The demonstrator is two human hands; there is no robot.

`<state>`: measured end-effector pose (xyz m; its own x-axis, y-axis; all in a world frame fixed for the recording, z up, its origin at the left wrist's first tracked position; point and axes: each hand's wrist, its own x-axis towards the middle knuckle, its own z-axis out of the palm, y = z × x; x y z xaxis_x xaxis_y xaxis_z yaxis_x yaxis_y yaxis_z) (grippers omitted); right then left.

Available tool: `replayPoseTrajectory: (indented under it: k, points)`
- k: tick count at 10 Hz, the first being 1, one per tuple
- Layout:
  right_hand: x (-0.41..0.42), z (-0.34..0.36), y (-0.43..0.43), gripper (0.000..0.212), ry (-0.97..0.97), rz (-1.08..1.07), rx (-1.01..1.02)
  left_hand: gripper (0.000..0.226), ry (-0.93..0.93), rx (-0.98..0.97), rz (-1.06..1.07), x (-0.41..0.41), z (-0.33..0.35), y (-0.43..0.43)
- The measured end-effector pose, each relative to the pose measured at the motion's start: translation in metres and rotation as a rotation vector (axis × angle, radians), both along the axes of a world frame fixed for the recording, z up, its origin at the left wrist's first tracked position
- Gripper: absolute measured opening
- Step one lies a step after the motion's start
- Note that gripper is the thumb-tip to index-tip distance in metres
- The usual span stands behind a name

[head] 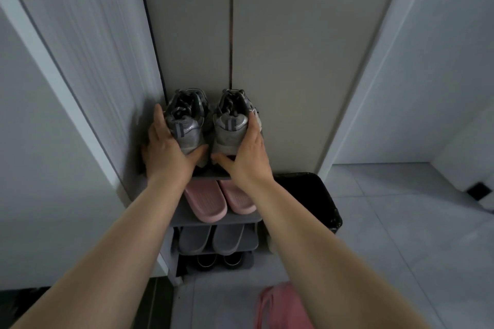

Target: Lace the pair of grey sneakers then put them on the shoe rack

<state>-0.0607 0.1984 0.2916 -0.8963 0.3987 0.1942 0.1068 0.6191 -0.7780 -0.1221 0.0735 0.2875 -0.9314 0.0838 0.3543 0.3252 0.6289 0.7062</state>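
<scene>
Two hands at work, one per shoe: left hand with fingers spread up the outer side of the left sneaker and thumb tucked under the heel; right hand wrapped the same way round the heel of the right sneaker, thumb low, fingers along the far right flank. Both closed on the heels, not clamped hard. Both sneakers laced, toes pointing away toward the wall, side by side and nearly touching on the top shelf of the shoe rack. Probably light and fairly stiff at the heel cup, softer at the mesh upper; heel the sensible place to hold, laces loose enough to snag. Below, pink slippers on the second shelf, grey slippers on the third, dark shoes lowest. Rack narrow, set against beige cupboard doors. Black bin just right of the rack, pale tiled floor, something pink at the near edge.
</scene>
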Motion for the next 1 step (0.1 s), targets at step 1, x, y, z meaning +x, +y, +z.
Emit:
replayPoseTrajectory:
  k: [1]
  points:
    - [0.027,-0.0017,0.0122,0.104,-0.065,0.062,-0.026,0.117,-0.051,-0.007,-0.027,0.0199,0.0059,-0.0096]
